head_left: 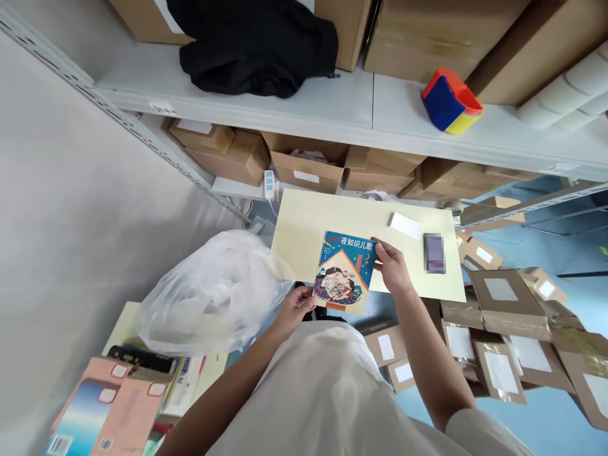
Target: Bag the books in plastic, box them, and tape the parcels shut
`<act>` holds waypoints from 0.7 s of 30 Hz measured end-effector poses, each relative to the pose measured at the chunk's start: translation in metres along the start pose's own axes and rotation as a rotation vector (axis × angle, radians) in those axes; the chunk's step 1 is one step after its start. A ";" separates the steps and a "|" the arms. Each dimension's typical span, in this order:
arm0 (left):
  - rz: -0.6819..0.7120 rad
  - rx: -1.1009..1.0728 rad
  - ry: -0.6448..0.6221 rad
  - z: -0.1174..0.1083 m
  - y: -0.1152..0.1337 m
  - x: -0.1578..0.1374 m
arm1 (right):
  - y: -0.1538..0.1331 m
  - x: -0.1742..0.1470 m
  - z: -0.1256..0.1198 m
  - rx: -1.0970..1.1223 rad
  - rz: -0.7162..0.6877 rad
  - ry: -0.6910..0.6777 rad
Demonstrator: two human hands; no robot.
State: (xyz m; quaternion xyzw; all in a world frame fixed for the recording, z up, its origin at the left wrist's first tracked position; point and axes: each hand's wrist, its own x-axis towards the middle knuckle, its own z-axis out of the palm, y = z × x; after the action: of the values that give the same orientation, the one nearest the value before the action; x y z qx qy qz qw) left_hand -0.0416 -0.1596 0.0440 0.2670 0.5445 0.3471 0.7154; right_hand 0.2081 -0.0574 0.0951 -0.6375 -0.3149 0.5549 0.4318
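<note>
A blue children's book [342, 272] with an illustrated cover and Chinese title is held up between my two hands, its cover facing me. My left hand [297, 308] pinches the lower left edge. At the upper right edge, my right hand [390, 263] grips the book with the thumb on its front. Behind and below it is a pale yellow table [308, 218]. On this table lie a white pad or stack of slips [405, 225] and a phone-like item [434, 253], blurred out, both right of the book.
A large clear plastic bag [209, 294] bulges at left, above stacked books [109, 405]. Shelving [351, 114] with cardboard boxes, a black cloth [261, 47] and a tape-like colourful ring [451, 101] stands ahead. Labelled cartons [508, 304] crowd the floor at right.
</note>
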 end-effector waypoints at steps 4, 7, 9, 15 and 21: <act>-0.007 -0.033 -0.018 -0.004 0.009 0.015 | -0.004 0.007 0.004 -0.026 -0.026 0.081; 0.000 -0.050 0.004 -0.004 0.014 0.024 | -0.005 0.009 0.001 -0.008 -0.019 0.119; 0.014 -0.044 0.041 -0.001 0.018 0.029 | -0.005 0.009 -0.006 0.003 -0.022 0.125; 0.088 -0.057 0.119 0.016 0.026 0.047 | -0.005 0.018 -0.038 0.032 -0.136 0.010; 0.180 -0.115 0.112 0.049 0.032 0.060 | -0.026 0.047 -0.070 -0.174 -0.416 -0.090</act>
State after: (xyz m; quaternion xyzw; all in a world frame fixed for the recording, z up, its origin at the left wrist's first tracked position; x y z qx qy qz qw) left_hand 0.0094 -0.0930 0.0457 0.2537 0.5366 0.4550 0.6638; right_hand 0.2872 -0.0186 0.0991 -0.5684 -0.5049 0.4526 0.4660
